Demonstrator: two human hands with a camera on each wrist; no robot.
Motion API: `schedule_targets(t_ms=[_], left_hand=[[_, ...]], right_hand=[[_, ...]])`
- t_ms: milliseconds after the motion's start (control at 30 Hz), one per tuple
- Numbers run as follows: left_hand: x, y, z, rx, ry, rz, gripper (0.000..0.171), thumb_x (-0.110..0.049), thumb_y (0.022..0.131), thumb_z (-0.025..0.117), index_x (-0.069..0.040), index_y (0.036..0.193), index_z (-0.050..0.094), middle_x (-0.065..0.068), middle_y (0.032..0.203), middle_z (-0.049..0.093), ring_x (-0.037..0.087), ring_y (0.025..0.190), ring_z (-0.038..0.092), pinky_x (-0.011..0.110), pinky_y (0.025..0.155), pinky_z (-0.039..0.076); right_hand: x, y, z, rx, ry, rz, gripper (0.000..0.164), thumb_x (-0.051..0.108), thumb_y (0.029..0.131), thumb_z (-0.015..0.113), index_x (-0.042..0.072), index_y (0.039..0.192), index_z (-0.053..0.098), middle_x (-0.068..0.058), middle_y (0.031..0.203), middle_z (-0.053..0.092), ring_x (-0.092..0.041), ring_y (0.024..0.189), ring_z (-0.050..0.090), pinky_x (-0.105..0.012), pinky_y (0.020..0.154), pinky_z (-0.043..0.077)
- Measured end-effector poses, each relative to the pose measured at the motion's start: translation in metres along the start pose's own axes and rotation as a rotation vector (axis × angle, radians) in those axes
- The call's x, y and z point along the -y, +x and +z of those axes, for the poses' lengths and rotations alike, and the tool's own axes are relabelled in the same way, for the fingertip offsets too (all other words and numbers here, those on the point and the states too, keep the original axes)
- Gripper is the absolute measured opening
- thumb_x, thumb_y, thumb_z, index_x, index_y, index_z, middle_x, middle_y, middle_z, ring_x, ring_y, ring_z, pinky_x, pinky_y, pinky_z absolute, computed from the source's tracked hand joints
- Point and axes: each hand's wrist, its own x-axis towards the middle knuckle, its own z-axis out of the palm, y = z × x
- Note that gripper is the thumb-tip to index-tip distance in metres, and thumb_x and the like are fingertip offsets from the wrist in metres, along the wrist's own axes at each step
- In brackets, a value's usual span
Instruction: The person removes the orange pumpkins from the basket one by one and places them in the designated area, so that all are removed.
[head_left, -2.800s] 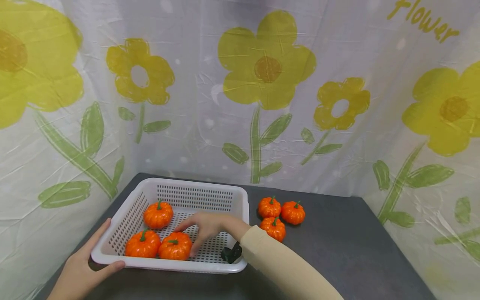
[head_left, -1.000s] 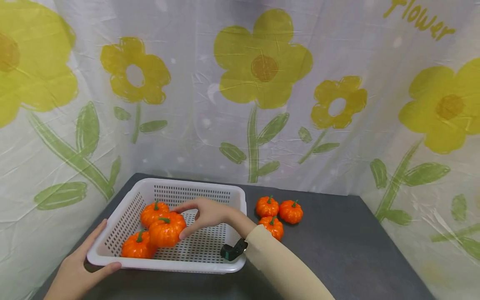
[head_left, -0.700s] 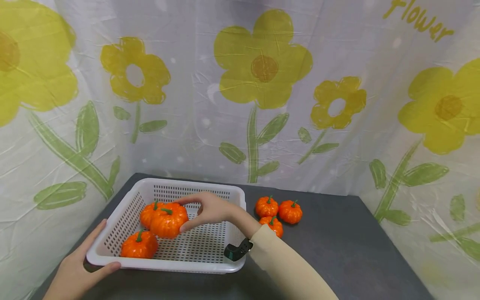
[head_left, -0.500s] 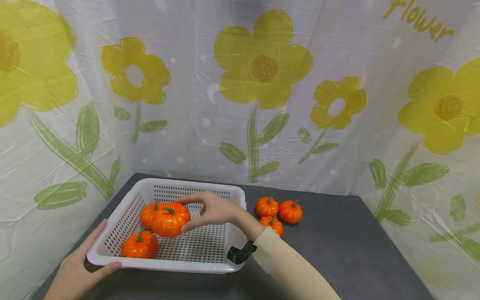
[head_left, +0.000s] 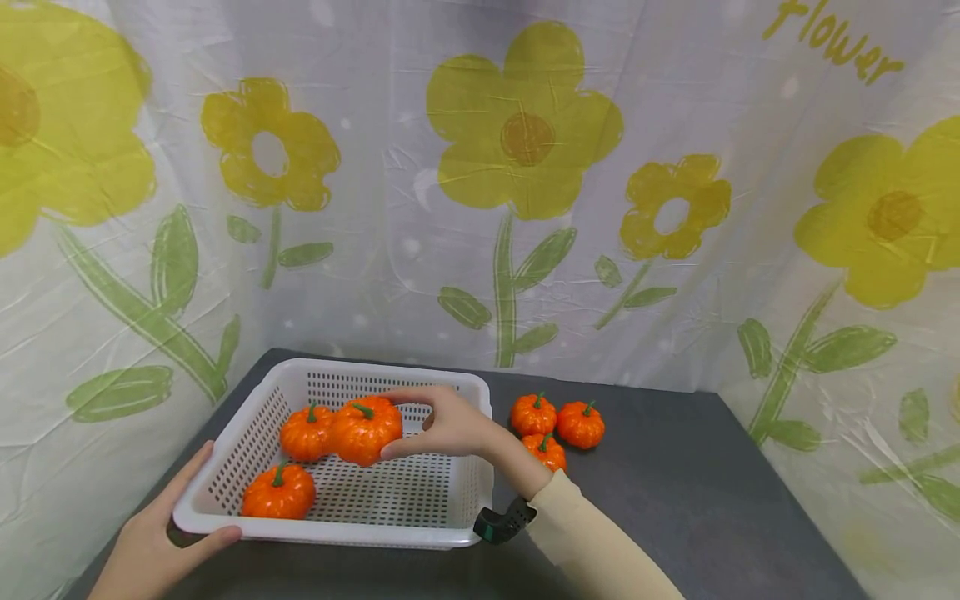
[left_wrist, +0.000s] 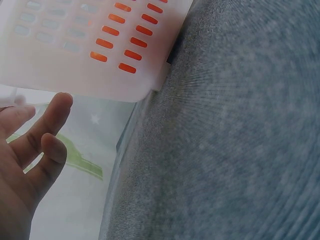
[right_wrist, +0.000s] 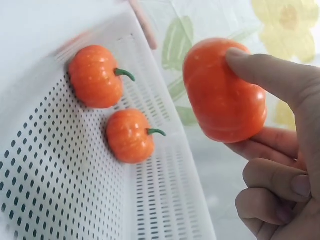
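My right hand (head_left: 453, 425) pinches a small orange pumpkin (head_left: 366, 431) with a green stem between thumb and fingers. In the right wrist view this pumpkin (right_wrist: 222, 92) is raised above the basket, the thumb pressing one side and fingers on the other. Two similar pumpkins sit in the white plastic basket (head_left: 352, 533): one farther back (head_left: 303, 435), one in the near left corner (head_left: 279, 492). My left hand (head_left: 153, 529) spans the basket's near left corner, its thumb at the front rim and a finger along the left side. The left wrist view shows its loosely bent fingers by the basket wall (left_wrist: 95, 75).
Right of the basket, three more pumpkins stand grouped on the dark table (head_left: 660, 483): a back left one (head_left: 533, 413), a right one (head_left: 581, 424) and a nearer one (head_left: 546, 452), partly behind the right forearm. A flower-printed curtain (head_left: 390, 267) encloses the table's back and sides.
My right hand has taken hold of the front pumpkin, lifted it off the basket floor and moved it rightward. The left hand has stayed at the basket corner.
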Motion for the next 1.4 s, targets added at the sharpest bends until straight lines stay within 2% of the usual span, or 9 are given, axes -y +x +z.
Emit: schedule_targets(t_ms=[333, 500, 533, 633, 700, 767, 1000, 1200, 1400], left_hand=[[0.002, 0.0, 0.002, 0.017, 0.017, -0.001, 0.118, -0.051, 0.091, 0.081, -0.012, 0.171, 0.004, 0.044, 0.154, 0.038, 0.055, 0.11, 0.058, 0.085, 0.097, 0.039], [0.001, 0.0, 0.004, 0.022, 0.024, -0.008, 0.118, -0.052, 0.091, 0.081, -0.012, 0.171, 0.003, 0.044, 0.155, 0.036, 0.057, 0.112, 0.057, 0.084, 0.097, 0.04], [0.0, 0.0, 0.004, 0.022, 0.023, -0.008, 0.118, -0.052, 0.091, 0.08, -0.012, 0.171, 0.003, 0.044, 0.155, 0.036, 0.057, 0.112, 0.057, 0.084, 0.097, 0.041], [-0.001, -0.001, 0.003, 0.022, 0.025, -0.005, 0.118, -0.051, 0.091, 0.081, -0.012, 0.171, 0.004, 0.044, 0.155, 0.036, 0.057, 0.111, 0.058, 0.083, 0.095, 0.044], [-0.001, -0.001, 0.002, 0.021, 0.025, -0.009, 0.119, -0.051, 0.091, 0.081, -0.012, 0.171, 0.004, 0.045, 0.155, 0.036, 0.057, 0.111, 0.057, 0.083, 0.095, 0.044], [-0.001, -0.001, 0.0, 0.013, 0.023, -0.007, 0.119, -0.051, 0.09, 0.082, -0.014, 0.172, 0.004, 0.044, 0.154, 0.037, 0.059, 0.113, 0.057, 0.083, 0.095, 0.043], [-0.002, -0.002, -0.007, -0.03, -0.005, 0.008, 0.119, -0.045, 0.089, 0.085, -0.021, 0.172, 0.004, 0.044, 0.153, 0.04, 0.057, 0.114, 0.055, 0.08, 0.092, 0.044], [-0.003, -0.003, -0.006, -0.012, 0.023, -0.011, 0.118, -0.048, 0.09, 0.083, -0.018, 0.172, 0.004, 0.045, 0.151, 0.04, 0.057, 0.11, 0.057, 0.083, 0.095, 0.043], [-0.005, -0.003, -0.001, -0.017, 0.021, -0.008, 0.118, -0.048, 0.089, 0.084, -0.016, 0.172, 0.006, 0.044, 0.152, 0.04, 0.057, 0.111, 0.057, 0.082, 0.096, 0.043]], right_hand=[[-0.008, -0.031, -0.007, -0.096, 0.072, 0.049, 0.071, 0.029, 0.085, 0.089, 0.019, 0.15, 0.063, -0.003, 0.146, 0.066, -0.011, 0.045, 0.028, -0.022, 0.047, 0.035], [-0.016, -0.048, -0.01, -0.156, 0.085, 0.063, 0.068, 0.031, 0.085, 0.089, 0.022, 0.148, 0.064, 0.003, 0.14, 0.069, -0.01, 0.044, 0.028, -0.022, 0.046, 0.036], [-0.018, -0.051, -0.011, -0.165, 0.091, 0.064, 0.068, 0.031, 0.086, 0.089, 0.022, 0.148, 0.064, 0.004, 0.134, 0.072, -0.01, 0.043, 0.028, -0.023, 0.046, 0.036], [-0.022, -0.06, -0.014, -0.187, 0.101, 0.075, 0.067, 0.031, 0.087, 0.088, 0.023, 0.149, 0.064, 0.006, 0.088, 0.075, -0.01, 0.042, 0.026, -0.023, 0.044, 0.034], [-0.024, -0.065, -0.016, -0.203, 0.104, 0.084, 0.067, 0.032, 0.087, 0.088, 0.022, 0.148, 0.063, 0.006, 0.061, 0.059, -0.01, 0.042, 0.025, -0.024, 0.044, 0.032], [-0.025, -0.068, -0.019, -0.22, 0.098, 0.096, 0.068, 0.032, 0.087, 0.088, 0.022, 0.149, 0.063, 0.005, 0.05, 0.042, -0.011, 0.042, 0.024, -0.023, 0.043, 0.031], [-0.026, -0.08, -0.031, -0.275, 0.098, 0.131, 0.07, 0.033, 0.086, 0.089, 0.027, 0.15, 0.061, 0.007, 0.05, 0.032, -0.014, 0.042, 0.025, -0.025, 0.042, 0.03], [-0.031, -0.097, -0.036, -0.322, 0.071, 0.148, 0.072, 0.033, 0.086, 0.089, 0.024, 0.151, 0.06, 0.009, 0.054, 0.028, -0.011, 0.046, 0.027, -0.024, 0.047, 0.033], [-0.039, -0.117, -0.041, -0.36, 0.127, 0.166, 0.07, 0.029, 0.088, 0.089, 0.022, 0.152, 0.06, 0.01, 0.059, 0.052, -0.011, 0.043, 0.028, -0.024, 0.044, 0.035]])
